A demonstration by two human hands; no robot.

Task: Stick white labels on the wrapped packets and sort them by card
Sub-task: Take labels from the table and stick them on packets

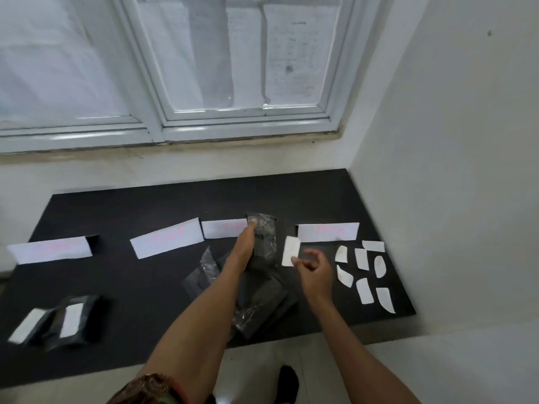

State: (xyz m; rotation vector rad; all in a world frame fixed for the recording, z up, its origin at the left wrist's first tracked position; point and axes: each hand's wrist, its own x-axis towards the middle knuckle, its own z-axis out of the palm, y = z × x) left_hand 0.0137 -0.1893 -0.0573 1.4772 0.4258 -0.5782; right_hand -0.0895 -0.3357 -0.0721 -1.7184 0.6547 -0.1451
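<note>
Sleeve [150, 389]: closest to us, patterned brown cloth is showing at the bottom edge, on the left arm.
Left hand [243, 246]: it is reaching out over the mat, grip clenched round a wrapped packet [266, 243], with the thumb lying up near the packet's top edge.
Held packet: dark, in crinkly clear wrap, it is standing upright in the air above the middle of the mat, covering the right end of the third card from this view.
Right hand [316, 272]: it is pinching a white label [291, 250] by its lower corner between thumb and fingertip, and the label is hanging just beside the packet's right edge, apart from it.
Pile [262, 301]: more wrapped packets are lying heaped under both forearms, mid-mat.
Labelled pair [61, 319]: two packets already wearing white strips are lying side by side at the near left.
Cards [166, 240]: four white cards with pink writing are lying in a row across the far part of the mat; the writing is too blurred to read.
Loose labels [364, 290]: several are lying spread out at the right, near the rightmost card.
Black mat [116, 217]: it is carrying everything, below the window.
</note>
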